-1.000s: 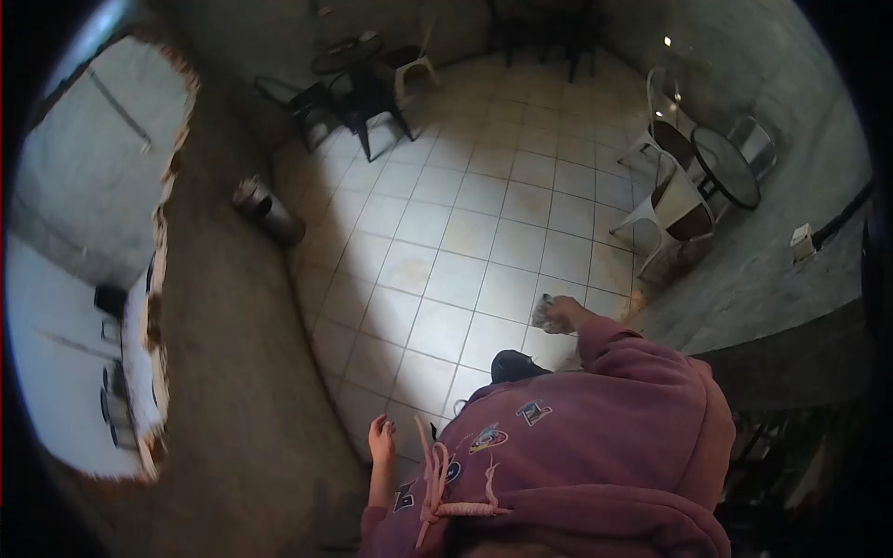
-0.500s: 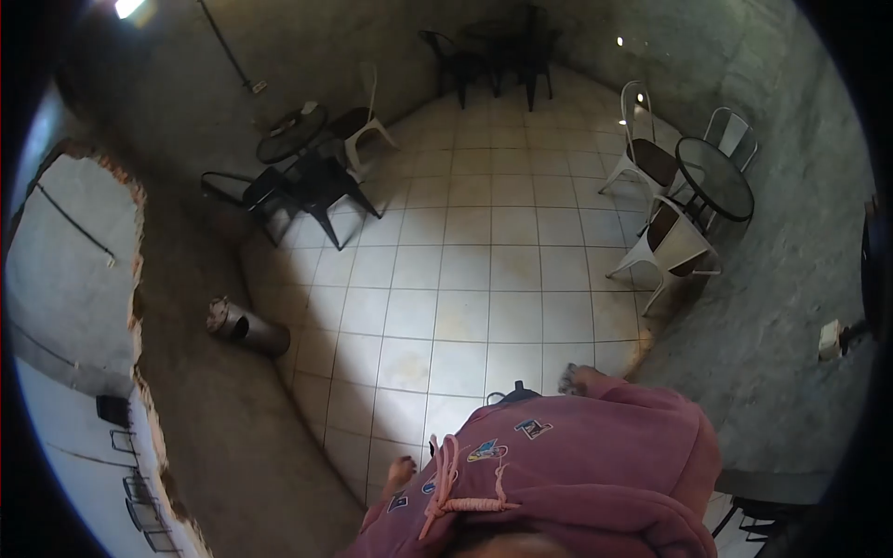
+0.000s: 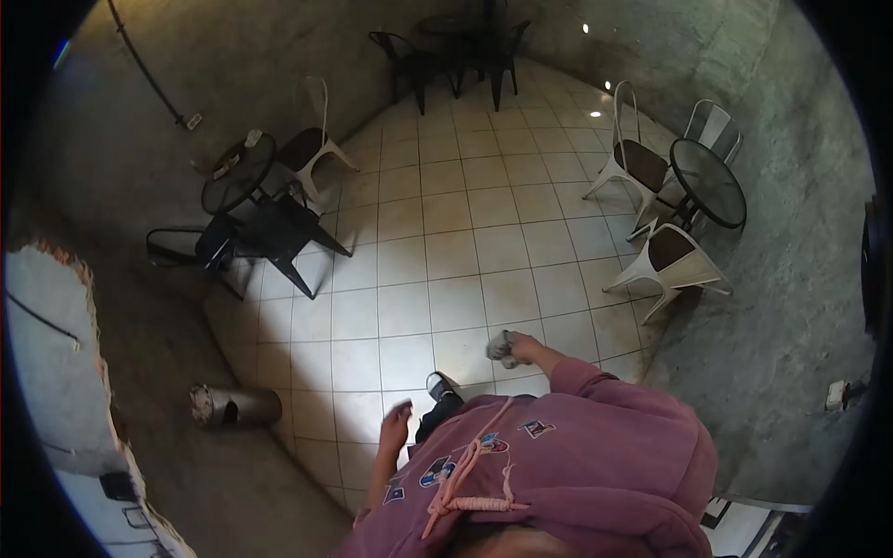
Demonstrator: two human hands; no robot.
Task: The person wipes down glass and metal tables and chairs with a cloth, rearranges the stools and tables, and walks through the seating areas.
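Observation:
My right hand [image 3: 526,349] is closed around a crumpled grey cloth [image 3: 502,348], held out in front of my body above the tiled floor. My left hand [image 3: 395,426] hangs low at my left side beside the maroon hoodie [image 3: 595,437]. Its fingers are loosely extended and I see nothing in them, though the fingertips are a little blurred. One dark shoe [image 3: 440,384] with a white toe shows between the two hands.
A metal bin [image 3: 244,406] stands by the left wall. Left ahead are a round table [image 3: 244,179] with small items on it and black chairs [image 3: 284,228]. White chairs [image 3: 642,172] surround a glass table [image 3: 712,184] at right. Dark chairs [image 3: 409,65] stand at the back.
The view has shifted forward and turned right. My right hand has extended forward, bringing the grey cloth into fuller view. My left hand has swung forward, and a shoe has come into view.

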